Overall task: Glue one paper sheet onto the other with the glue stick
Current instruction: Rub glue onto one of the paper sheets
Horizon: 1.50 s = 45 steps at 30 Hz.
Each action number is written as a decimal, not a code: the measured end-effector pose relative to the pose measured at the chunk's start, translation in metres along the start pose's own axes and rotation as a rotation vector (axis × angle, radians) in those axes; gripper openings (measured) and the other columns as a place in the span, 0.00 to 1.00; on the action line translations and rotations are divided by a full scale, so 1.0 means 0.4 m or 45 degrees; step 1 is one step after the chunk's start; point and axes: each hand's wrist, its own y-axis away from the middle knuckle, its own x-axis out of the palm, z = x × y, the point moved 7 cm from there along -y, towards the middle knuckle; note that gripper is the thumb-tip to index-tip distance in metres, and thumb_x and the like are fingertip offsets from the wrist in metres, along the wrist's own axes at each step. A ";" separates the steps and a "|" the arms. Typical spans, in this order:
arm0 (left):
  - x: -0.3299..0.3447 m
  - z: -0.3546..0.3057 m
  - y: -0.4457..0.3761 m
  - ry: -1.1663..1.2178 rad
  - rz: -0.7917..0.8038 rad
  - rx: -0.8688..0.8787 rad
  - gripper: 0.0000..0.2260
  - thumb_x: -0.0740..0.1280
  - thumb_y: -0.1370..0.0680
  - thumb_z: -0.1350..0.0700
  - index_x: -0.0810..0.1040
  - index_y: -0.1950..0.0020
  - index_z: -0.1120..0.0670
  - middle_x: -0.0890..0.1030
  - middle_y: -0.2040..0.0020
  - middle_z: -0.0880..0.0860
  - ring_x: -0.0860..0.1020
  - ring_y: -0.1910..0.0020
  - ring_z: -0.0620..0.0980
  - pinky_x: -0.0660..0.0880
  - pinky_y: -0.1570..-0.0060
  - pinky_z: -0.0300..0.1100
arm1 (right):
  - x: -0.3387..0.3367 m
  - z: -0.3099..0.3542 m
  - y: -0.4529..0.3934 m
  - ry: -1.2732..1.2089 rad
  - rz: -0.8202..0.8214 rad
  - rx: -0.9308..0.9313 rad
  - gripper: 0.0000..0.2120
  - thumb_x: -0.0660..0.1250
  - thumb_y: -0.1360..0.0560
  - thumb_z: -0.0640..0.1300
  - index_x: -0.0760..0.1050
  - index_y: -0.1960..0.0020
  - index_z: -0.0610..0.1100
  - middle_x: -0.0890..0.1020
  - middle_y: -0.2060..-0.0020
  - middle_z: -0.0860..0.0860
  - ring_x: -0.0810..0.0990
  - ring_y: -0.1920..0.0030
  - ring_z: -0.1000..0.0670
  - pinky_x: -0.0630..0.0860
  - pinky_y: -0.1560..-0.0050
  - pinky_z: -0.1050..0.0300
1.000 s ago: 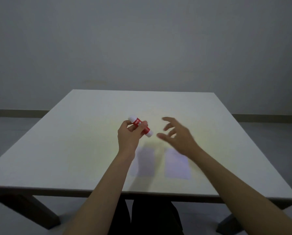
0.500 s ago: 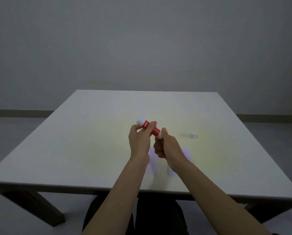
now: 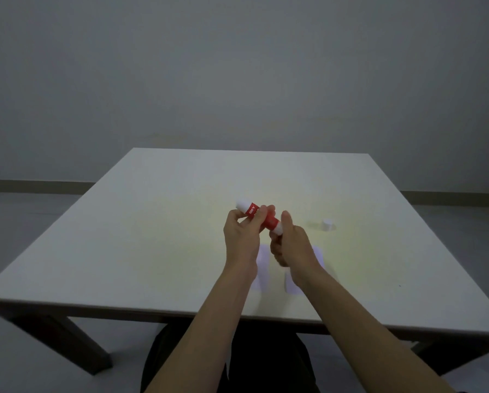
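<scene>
- Above the near middle of the white table (image 3: 152, 251), both hands hold the glue stick (image 3: 261, 218) in the air, tilted, its white far end up and to the left, its near end down toward the right hand.
- Left hand (image 3: 242, 236): fingers closed round the red barrel, thumb and fingertips pinching it.
- Right hand (image 3: 290, 245): fingers curled shut about the lower white end of the stick; whether they are twisting the base cannot be told.
- A small white cap (image 3: 327, 224) stands on the table to the right, well apart from the hands; judged to be the stick's cap, so uncapping appears done.
- Two paper sheets lie flat side by side beneath the wrists, largely hidden: the left sheet (image 3: 263, 276) and the right sheet (image 3: 318, 255), apart, not overlapping.
- Step in hand, as judged: preparing the stick, probably winding the glue out; no glue is on paper yet.
- Next move calls for one hand to bring the open tip down onto one sheet, the other hand steadying that sheet against sliding, then laying the second sheet squarely on top.
</scene>
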 end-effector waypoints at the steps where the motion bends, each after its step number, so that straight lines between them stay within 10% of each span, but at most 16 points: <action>1: 0.003 -0.002 0.002 -0.042 0.050 0.032 0.14 0.68 0.25 0.58 0.71 0.45 0.63 0.87 0.58 0.49 0.84 0.55 0.45 0.74 0.52 0.37 | 0.011 -0.023 0.003 -0.226 0.118 0.250 0.21 0.53 0.22 0.49 0.63 0.73 0.46 0.63 0.83 0.54 0.58 0.82 0.54 0.57 0.82 0.64; 5: 0.018 -0.010 0.000 -0.151 0.364 0.090 0.17 0.66 0.24 0.59 0.69 0.41 0.67 0.86 0.50 0.51 0.82 0.46 0.48 0.73 0.43 0.40 | 0.032 -0.044 0.037 -0.572 0.442 0.618 0.18 0.52 0.28 0.45 0.58 0.76 0.46 0.59 0.85 0.53 0.53 0.84 0.54 0.54 0.84 0.65; 12: 0.017 0.023 -0.011 -0.281 0.759 0.046 0.09 0.62 0.22 0.51 0.73 0.45 0.53 0.81 0.38 0.48 0.73 0.33 0.47 0.57 0.29 0.50 | 0.020 -0.050 0.046 -0.558 0.405 0.617 0.17 0.53 0.27 0.45 0.58 0.74 0.46 0.60 0.84 0.53 0.52 0.82 0.54 0.54 0.82 0.66; 16: -0.010 0.018 -0.017 -0.306 0.674 0.036 0.11 0.60 0.21 0.51 0.77 0.41 0.47 0.79 0.37 0.44 0.70 0.32 0.39 0.58 0.28 0.43 | -0.004 0.008 0.027 -0.168 0.240 0.096 0.23 0.57 0.22 0.57 0.77 0.63 0.40 0.76 0.76 0.48 0.69 0.78 0.52 0.66 0.77 0.62; 20: -0.028 -0.011 -0.029 -0.484 0.653 0.162 0.18 0.59 0.21 0.49 0.70 0.31 0.48 0.73 0.31 0.42 0.69 0.34 0.32 0.66 0.42 0.22 | 0.010 0.071 0.027 0.104 0.307 -0.350 0.11 0.63 0.23 0.46 0.79 0.46 0.43 0.75 0.69 0.48 0.72 0.75 0.53 0.69 0.75 0.62; 29: -0.211 0.057 -0.094 -1.789 0.935 0.009 0.39 0.72 0.31 0.44 0.56 0.25 0.42 0.50 0.22 0.41 0.42 0.23 0.45 0.39 0.26 0.56 | -0.016 0.031 -0.033 1.051 0.039 -0.580 0.10 0.63 0.24 0.45 0.79 0.47 0.45 0.84 0.51 0.47 0.79 0.52 0.47 0.73 0.52 0.54; 45: -0.211 0.117 -0.129 -2.042 0.955 0.058 0.43 0.70 0.33 0.37 0.51 0.24 0.40 0.41 0.21 0.45 0.35 0.24 0.50 0.32 0.29 0.57 | 0.082 0.019 0.055 1.615 0.269 -1.083 0.13 0.56 0.22 0.51 0.75 0.44 0.49 0.78 0.56 0.50 0.76 0.59 0.45 0.63 0.59 0.56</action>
